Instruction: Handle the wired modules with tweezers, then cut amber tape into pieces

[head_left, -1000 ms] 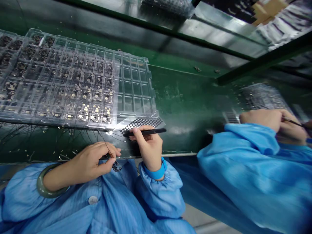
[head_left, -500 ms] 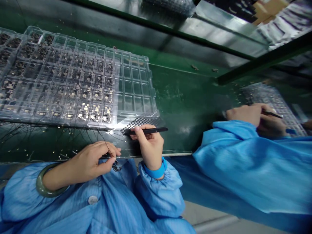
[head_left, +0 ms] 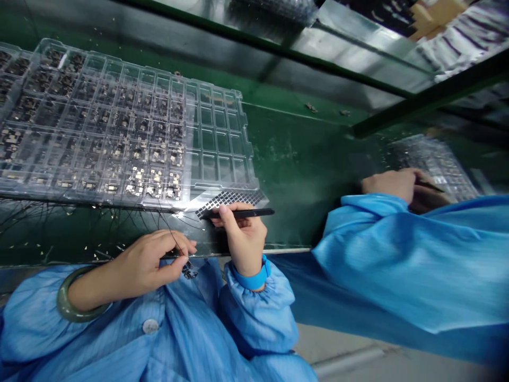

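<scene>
Head view: left hand [head_left: 153, 260] pinching small dark component [head_left: 190, 270]; right hand [head_left: 242, 236] gripping black tweezers [head_left: 242, 213].

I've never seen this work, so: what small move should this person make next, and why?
Probably carry the small dark part from the left hand to an empty compartment of the clear plastic tray: the part is pinched there, and the tray's right-hand columns stand bare.
</scene>
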The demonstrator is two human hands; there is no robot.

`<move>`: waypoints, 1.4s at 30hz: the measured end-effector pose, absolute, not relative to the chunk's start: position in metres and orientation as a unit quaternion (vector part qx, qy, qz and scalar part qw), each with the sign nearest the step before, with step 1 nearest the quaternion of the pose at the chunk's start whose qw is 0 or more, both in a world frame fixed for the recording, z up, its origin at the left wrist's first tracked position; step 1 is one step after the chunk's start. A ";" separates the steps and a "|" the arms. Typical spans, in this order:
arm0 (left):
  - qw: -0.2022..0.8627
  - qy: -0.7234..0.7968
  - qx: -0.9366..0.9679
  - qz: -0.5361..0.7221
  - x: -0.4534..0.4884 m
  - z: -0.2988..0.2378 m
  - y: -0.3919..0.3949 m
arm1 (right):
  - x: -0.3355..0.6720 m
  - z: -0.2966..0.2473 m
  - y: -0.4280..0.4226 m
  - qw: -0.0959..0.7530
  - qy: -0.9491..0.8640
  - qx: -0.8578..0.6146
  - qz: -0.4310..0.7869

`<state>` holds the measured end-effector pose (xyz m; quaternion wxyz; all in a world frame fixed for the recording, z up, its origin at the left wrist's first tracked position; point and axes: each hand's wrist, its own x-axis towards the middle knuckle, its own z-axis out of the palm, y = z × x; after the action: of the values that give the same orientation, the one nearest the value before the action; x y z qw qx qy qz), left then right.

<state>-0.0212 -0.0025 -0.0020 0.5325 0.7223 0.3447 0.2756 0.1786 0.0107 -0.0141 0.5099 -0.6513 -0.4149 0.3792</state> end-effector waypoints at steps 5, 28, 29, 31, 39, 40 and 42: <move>0.527 0.340 0.733 0.263 -0.022 -0.004 -0.003 | 0.177 -0.015 0.011 0.500 -0.422 -0.651 0.384; 0.570 0.563 0.411 0.435 -0.010 0.004 -0.006 | 0.117 0.010 -0.030 0.698 -0.277 -0.460 0.475; 0.589 0.553 0.389 0.442 -0.010 0.004 -0.006 | 0.113 0.008 -0.029 0.706 -0.275 -0.453 0.470; 0.625 0.525 0.352 0.459 -0.009 0.003 -0.006 | 0.107 0.003 -0.027 0.717 -0.274 -0.444 0.463; 0.676 0.461 0.293 0.494 -0.009 0.000 -0.005 | 0.106 -0.002 -0.021 0.708 -0.303 -0.465 0.437; 0.676 0.459 0.294 0.496 -0.009 0.000 -0.005 | 0.106 -0.003 -0.021 0.706 -0.304 -0.467 0.437; 0.676 0.459 0.295 0.495 -0.010 0.000 -0.005 | 0.106 -0.003 -0.021 0.704 -0.308 -0.467 0.438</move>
<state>-0.0097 -0.0046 0.0003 0.6759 0.2949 0.4591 0.4955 0.1062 -0.0210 -0.0032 0.7040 -0.4666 -0.3077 0.4381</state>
